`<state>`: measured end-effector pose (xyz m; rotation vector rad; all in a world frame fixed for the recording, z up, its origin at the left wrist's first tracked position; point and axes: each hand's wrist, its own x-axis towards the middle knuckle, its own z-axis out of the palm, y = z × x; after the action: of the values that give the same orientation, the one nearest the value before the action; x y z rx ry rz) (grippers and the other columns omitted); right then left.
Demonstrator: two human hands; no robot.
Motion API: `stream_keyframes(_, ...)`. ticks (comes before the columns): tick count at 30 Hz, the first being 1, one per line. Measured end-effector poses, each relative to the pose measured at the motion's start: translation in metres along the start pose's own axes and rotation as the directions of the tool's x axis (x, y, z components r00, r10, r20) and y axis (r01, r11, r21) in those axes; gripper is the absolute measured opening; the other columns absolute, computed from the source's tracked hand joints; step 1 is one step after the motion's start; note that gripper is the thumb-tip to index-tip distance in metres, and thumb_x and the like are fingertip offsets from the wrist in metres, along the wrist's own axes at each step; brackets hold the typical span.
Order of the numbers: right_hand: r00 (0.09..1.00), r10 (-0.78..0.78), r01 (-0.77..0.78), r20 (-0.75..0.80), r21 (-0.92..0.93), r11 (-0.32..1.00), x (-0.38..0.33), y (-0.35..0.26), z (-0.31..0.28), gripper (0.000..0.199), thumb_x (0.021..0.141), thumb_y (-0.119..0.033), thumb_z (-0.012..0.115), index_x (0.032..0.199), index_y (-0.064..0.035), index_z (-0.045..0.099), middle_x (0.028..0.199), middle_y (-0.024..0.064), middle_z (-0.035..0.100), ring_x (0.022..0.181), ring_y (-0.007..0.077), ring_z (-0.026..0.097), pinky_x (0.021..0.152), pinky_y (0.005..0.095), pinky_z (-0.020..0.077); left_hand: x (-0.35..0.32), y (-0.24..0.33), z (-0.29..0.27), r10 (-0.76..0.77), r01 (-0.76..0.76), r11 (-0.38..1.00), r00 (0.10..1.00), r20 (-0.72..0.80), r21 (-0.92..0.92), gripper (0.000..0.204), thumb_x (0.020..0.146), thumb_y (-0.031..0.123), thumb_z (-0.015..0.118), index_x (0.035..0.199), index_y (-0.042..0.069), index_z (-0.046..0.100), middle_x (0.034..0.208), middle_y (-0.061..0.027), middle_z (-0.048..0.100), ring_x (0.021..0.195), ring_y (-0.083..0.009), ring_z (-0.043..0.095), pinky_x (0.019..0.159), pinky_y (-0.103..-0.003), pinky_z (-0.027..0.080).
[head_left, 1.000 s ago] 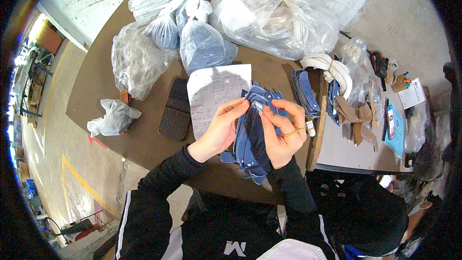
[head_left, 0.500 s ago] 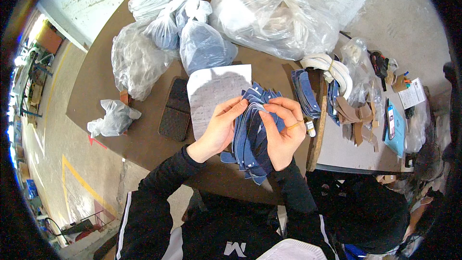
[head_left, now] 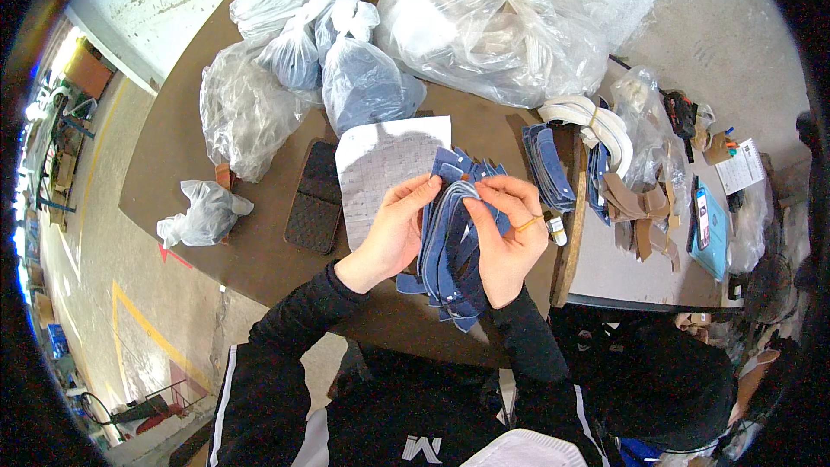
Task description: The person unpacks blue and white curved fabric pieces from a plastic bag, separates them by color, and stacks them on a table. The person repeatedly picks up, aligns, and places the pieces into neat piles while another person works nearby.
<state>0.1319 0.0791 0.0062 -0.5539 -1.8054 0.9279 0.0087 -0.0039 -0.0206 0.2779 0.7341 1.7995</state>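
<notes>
A bundle of curved blue denim strips (head_left: pixel 450 242) hangs over the table between my hands, its lower ends spread apart. My left hand (head_left: pixel 393 227) pinches strips at the bundle's upper left, thumb on top. On the other side my right hand (head_left: pixel 510 238), with a ring on one finger, pinches the strips' upper edges between thumb and fingertips. Small pale tags show on some strips. Under the bundle's far end lies a sheet of paper (head_left: pixel 372 151) with handwriting in a grid.
Another stack of denim strips (head_left: pixel 549 169) lies right of my hands, beside a wooden edge (head_left: pixel 571 233). A dark phone case (head_left: pixel 314 199) rests left of the paper. Filled plastic bags (head_left: pixel 493 30) line the back. A white banded roll (head_left: pixel 596 125) and brown strips (head_left: pixel 638 203) sit at right.
At the bundle's top left, one strip's end now stands up apart from the others near my left thumb. Both hands have stayed nearly in place.
</notes>
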Motion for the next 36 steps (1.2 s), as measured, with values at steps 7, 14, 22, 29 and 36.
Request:
stream_keyframes(7,0.999,0.019,-0.023,0.049,0.094,0.995,0.003,-0.001,-0.001,0.020,0.075,0.007,0.072,0.094,0.0006,0.068,0.100,0.0119,0.067,0.099,0.0233,0.061,0.092,0.0350,0.0452,-0.003,-0.002,-0.008,0.005,-0.017,0.991,0.995,0.095,0.132,0.025,0.099,0.019,0.054,0.112,-0.001,0.064,0.104,-0.0032,0.068,0.092,-0.0076,0.061,0.081,-0.023,0.048)
stream_keyframes(14,0.994,0.052,-0.040,-0.093,0.121,0.992,0.004,-0.003,-0.002,0.023,0.074,0.005,0.073,0.096,0.0007,0.070,0.090,0.0109,0.069,0.091,0.0248,0.063,0.084,0.0331,0.0482,-0.002,-0.003,-0.004,-0.066,0.039,0.975,0.991,0.120,0.217,0.035,0.101,0.024,0.050,0.124,-0.001,0.057,0.114,-0.0080,0.065,0.102,-0.0135,0.061,0.089,-0.028,0.048)
stream_keyframes(22,0.970,0.244,-0.234,0.008,0.318,0.919,0.004,0.003,-0.006,0.026,0.078,0.005,0.069,0.104,0.0022,0.068,0.102,0.0110,0.065,0.096,0.0208,0.060,0.087,0.0311,0.0457,-0.008,-0.004,0.005,-0.111,-0.020,0.887,0.961,0.255,0.462,0.050,0.100,0.043,0.047,0.125,0.000,0.050,0.106,-0.0050,0.059,0.097,-0.0140,0.058,0.085,-0.028,0.047)
stream_keyframes(29,0.996,0.093,-0.093,0.012,0.135,0.986,0.010,0.006,-0.005,0.040,0.079,0.000,0.070,0.118,-0.0032,0.063,0.119,0.0115,0.056,0.108,0.0224,0.054,0.094,0.0328,0.0433,-0.006,-0.001,0.011,-0.158,0.053,0.934,0.948,0.275,0.353,0.040,0.104,0.036,0.041,0.128,0.005,0.045,0.093,-0.0039,0.056,0.074,-0.0102,0.052,0.065,-0.024,0.044)
stream_keyframes(36,0.995,-0.018,0.007,-0.103,-0.100,0.995,0.017,-0.006,-0.003,0.030,0.080,-0.006,0.072,0.110,-0.0088,0.069,0.120,0.0122,0.055,0.108,0.0270,0.055,0.092,0.0360,0.0451,-0.004,-0.002,0.011,-0.106,0.022,0.928,0.972,0.208,0.372,0.033,0.103,0.030,0.045,0.128,0.008,0.044,0.096,-0.0011,0.050,0.071,-0.0076,0.050,0.060,-0.021,0.040)
